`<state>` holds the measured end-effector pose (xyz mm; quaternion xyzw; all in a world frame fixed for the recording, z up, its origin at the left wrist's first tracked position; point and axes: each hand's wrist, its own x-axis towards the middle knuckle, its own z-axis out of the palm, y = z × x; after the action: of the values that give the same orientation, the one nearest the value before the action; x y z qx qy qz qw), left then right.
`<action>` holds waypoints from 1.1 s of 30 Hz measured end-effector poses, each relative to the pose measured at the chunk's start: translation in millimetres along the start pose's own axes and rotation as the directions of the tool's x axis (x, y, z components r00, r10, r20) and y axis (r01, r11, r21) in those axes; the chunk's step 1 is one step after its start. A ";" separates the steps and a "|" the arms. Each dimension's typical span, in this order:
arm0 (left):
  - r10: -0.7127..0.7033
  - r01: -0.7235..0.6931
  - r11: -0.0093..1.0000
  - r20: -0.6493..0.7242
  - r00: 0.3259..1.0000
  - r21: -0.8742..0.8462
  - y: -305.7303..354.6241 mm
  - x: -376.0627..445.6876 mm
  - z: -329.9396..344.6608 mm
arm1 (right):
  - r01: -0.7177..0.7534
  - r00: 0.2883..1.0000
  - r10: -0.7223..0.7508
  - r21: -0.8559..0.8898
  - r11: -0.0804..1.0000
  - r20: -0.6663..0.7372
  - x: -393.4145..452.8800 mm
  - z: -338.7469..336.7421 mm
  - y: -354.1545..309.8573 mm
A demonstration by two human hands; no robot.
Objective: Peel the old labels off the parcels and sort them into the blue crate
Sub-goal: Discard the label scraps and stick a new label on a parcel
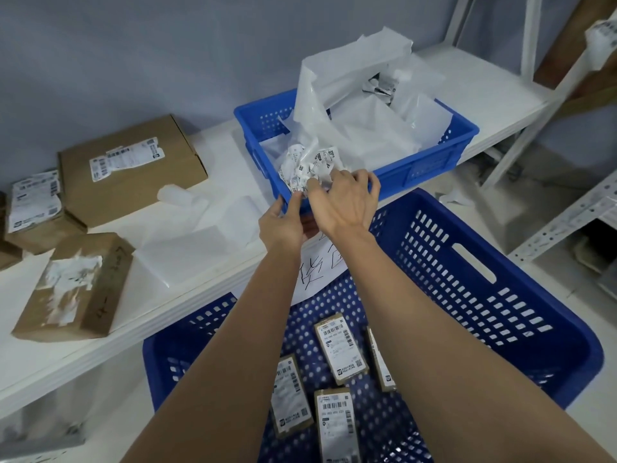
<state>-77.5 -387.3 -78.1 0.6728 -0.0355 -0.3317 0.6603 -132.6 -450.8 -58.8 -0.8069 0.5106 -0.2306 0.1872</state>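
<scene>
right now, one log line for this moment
step: dumping peeled labels | both hands: left, right hold wad | place: small crate front corner | parcels in basket

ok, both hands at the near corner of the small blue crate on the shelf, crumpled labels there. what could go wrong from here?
1. The crumpled labels sit right at the near corner of the small blue crate; as the right hand and left hand pull back, sticky scraps may cling to fingers or spill over the rim into the large blue basket below.
2. That basket holds labelled parcels, so fallen scraps could mix in.
</scene>
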 end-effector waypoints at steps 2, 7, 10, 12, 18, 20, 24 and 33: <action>-0.002 0.002 1.000 -0.010 1.000 0.002 0.4 0.0 -0.1 | -0.005 1.000 0.005 0.019 1.000 0.016 -2.7 -1.6 -1.8; -0.018 0.018 1.000 0.015 1.000 -0.015 3.1 -4.4 0.4 | -0.082 0.996 0.077 0.202 0.976 0.033 2.7 -5.0 -2.9; -0.047 0.047 0.998 0.019 0.999 -0.039 6.3 -6.2 1.1 | -0.085 0.996 0.084 0.143 0.986 0.015 5.2 -5.4 -1.4; -0.055 0.057 0.997 0.035 0.998 -0.045 8.2 -6.8 0.5 | -0.100 0.993 0.108 0.129 0.987 -0.056 3.9 -8.3 -0.7; -0.108 0.112 0.991 0.047 0.993 -0.079 12.7 -6.3 2.3 | -0.166 0.985 0.171 0.170 0.971 -0.017 -6.6 -19.7 -4.1; -0.137 0.148 0.981 0.091 0.986 -0.123 14.5 -9.0 2.2 | -0.165 0.986 0.165 0.146 0.975 0.011 -12.3 -19.6 -7.5; -0.135 0.154 0.984 0.183 0.974 -0.095 20.7 -19.2 -2.2 | -0.182 0.982 0.177 0.096 0.979 0.064 -19.2 -18.4 -16.0; -0.104 0.121 0.991 0.244 0.964 -0.057 25.8 -41.4 -18.7 | -0.143 0.986 0.162 0.278 0.950 -0.047 -27.6 -12.7 -24.6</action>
<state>-90.4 -354.3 -39.7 0.6046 -0.0652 -0.4487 0.6549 -131.9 -416.4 -40.1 -0.7229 0.5407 -0.3117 0.2965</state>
